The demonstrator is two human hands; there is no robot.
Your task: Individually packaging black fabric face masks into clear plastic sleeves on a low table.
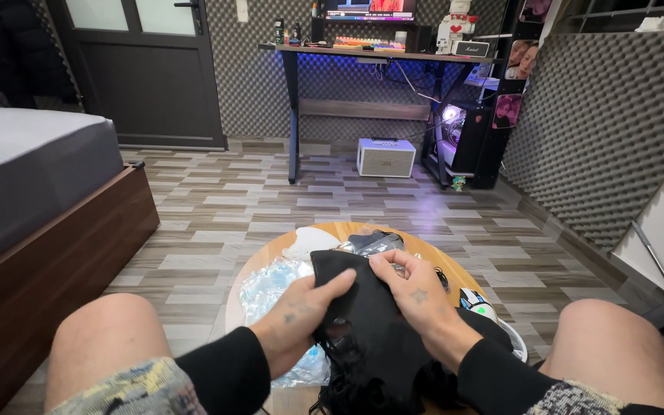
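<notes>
Closest in, two bare knees frame the scene, with black sleeves running forward from them to the hands over a small round wooden surface (424,253). The left hand (301,315) grips the left edge of a black fabric piece (363,307), thumb laid across the top of the cloth and fingers curled beneath. The right hand (416,296) pinches the upper right edge of the same cloth, fingers bent down onto it. The fabric hangs between both hands and drapes toward the lap, covering the middle of the surface. Under its left side lies a crinkled clear plastic bag (270,288), and a white cloth (309,242) rests at the far rim beside another dark bundle (374,242). Further off stand a bed (32,177) on the left and a desk (378,58) by the wall.
</notes>
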